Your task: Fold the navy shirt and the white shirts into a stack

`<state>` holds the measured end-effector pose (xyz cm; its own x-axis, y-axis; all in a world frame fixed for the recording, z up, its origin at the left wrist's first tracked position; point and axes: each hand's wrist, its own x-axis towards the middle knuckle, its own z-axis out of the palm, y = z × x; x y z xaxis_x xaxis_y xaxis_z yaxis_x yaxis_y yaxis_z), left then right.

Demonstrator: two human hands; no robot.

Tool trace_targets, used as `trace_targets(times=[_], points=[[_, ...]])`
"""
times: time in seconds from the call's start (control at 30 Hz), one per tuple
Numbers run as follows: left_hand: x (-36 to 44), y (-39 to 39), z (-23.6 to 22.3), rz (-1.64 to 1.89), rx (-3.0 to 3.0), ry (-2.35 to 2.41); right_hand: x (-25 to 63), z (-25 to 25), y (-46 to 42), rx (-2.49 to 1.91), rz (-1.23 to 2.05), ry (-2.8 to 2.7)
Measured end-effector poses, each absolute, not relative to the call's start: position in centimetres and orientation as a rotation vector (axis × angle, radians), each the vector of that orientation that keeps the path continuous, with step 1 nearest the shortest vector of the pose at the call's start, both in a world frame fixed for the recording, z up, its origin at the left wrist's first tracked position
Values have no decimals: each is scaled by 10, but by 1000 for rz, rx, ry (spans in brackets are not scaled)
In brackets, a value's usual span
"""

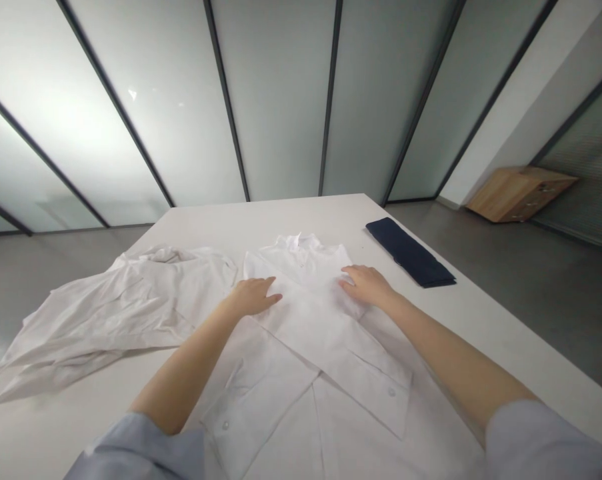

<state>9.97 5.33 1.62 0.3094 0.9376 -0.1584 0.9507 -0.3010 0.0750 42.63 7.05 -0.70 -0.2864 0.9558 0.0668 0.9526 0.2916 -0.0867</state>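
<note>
A white button-up shirt [301, 313] lies spread on the table in front of me, its collar at the far end. Its two sleeves are folded inward and cross over the front, with the buttoned cuffs toward me. My left hand [255, 295] rests on the shirt's left shoulder side, fingers stretched out and thumb apart. On the opposite side my right hand [368, 285] lies on the cloth near the shoulder, also with fingers extended. Neither hand grips anything that I can see. The shirt's lower end runs out of view at the bottom.
A second white garment [131, 300] lies crumpled at the left, overhanging the table's left edge. Folded dark navy cloth [409, 252] sits near the right edge of the white table [321, 210]. Beyond stand frosted glass panels [281, 100] and a wooden cabinet [518, 193] on the floor.
</note>
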Motion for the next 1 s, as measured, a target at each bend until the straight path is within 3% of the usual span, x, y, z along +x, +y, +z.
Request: trace_targets(times=[0.17, 0.33, 0.6, 1.0], points=[[112, 100, -8, 17, 2455, 1914, 402, -17, 108, -1861, 123, -2356], [109, 96, -31, -65, 2421, 1972, 393, -42, 102, -1909, 152, -2375], [113, 82, -2, -146, 2395, 1956, 401, -6, 109, -1844, 271, -2296], [122, 172, -21, 507, 1944, 2041, 369, -11, 173, -1893, 565, -1892]])
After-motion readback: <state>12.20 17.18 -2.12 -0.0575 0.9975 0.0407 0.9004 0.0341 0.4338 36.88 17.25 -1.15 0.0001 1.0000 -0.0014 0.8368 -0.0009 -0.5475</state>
